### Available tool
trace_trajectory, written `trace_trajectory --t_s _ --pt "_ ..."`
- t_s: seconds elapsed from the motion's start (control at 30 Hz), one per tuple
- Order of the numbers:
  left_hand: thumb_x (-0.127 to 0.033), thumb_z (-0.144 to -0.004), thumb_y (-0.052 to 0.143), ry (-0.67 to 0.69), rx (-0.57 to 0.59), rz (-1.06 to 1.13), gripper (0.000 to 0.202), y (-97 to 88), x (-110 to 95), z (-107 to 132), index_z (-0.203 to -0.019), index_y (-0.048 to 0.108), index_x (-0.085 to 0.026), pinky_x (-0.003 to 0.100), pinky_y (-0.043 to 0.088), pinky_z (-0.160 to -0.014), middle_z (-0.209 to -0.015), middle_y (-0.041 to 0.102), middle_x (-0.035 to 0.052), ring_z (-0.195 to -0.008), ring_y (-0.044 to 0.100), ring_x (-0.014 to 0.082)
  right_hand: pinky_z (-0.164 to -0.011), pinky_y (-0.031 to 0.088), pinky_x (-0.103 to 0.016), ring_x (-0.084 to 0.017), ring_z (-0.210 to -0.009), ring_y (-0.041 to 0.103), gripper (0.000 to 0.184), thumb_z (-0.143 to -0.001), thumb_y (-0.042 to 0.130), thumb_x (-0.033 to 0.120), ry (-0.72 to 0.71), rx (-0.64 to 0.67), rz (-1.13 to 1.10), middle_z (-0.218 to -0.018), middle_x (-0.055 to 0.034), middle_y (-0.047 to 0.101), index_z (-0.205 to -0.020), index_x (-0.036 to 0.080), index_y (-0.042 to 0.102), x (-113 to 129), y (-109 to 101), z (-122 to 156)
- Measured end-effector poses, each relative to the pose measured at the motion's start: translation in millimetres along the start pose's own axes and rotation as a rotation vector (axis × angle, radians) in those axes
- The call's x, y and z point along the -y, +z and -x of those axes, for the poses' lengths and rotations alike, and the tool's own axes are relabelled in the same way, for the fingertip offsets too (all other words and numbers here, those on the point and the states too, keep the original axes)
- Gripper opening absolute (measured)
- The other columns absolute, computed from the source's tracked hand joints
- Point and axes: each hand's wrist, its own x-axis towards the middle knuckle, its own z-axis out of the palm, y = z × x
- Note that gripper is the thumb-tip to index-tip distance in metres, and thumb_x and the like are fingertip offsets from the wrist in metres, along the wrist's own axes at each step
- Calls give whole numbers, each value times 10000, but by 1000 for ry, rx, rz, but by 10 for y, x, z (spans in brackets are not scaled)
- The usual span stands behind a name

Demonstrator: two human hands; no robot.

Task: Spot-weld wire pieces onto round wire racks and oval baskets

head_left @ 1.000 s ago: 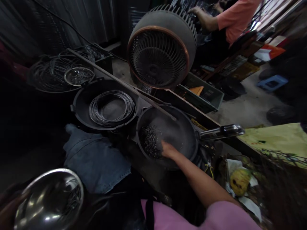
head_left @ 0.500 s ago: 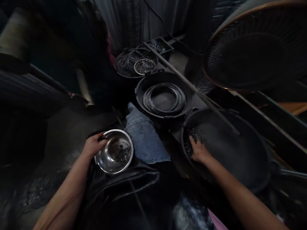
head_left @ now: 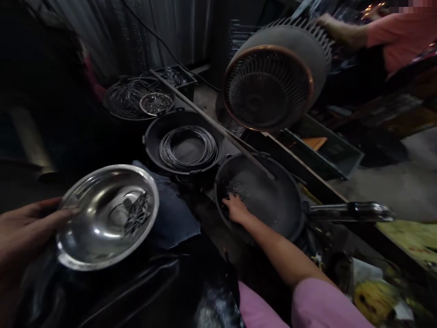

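Observation:
My left hand (head_left: 25, 228) grips the rim of a shiny steel bowl (head_left: 92, 228), held up at the lower left, with a small clump of thin wire pieces (head_left: 136, 213) inside. My right hand (head_left: 235, 208) reaches into a dark long-handled pan (head_left: 273, 200) and rests on a pile of small wire pieces (head_left: 234, 189); its fingers curl over them, and I cannot make out what they hold. A pink sleeve covers my right upper arm.
Behind the pan sits a black pan with coiled wire rings (head_left: 187, 146), and farther back a basin of wire (head_left: 129, 95) with a small dish. A blue denim cloth (head_left: 174, 214) lies between bowl and pans. A large fan (head_left: 273, 82) stands right; a person in orange (head_left: 392, 36) works beyond.
The view swung right and closer. The steel bowl in my left hand has lifted and tilted toward me. My right hand stays in the pan on the wire pieces.

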Motion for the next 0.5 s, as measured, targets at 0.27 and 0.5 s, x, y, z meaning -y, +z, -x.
trace_trajectory --t_s 0.27,0.5 --pt "-370 -606 694 318 362 130 576 930 -840 101 -1121 653 -113 276 527 -677 -839 726 0 -749 654 198 -908 449 -342 -260 -1049 562 523 -609 618 73 40 -152 -234 -1193 -109 555 -1117 186 669 -306 34 26" --pt "-344 -650 553 652 580 -104 493 1604 -1058 187 -1081 695 -151 274 507 -764 -885 724 7 -817 660 226 -899 466 -346 -255 -995 588 483 -523 602 106 128 -294 -410 -1017 -71 637 -996 161 681 -598 -72 231"
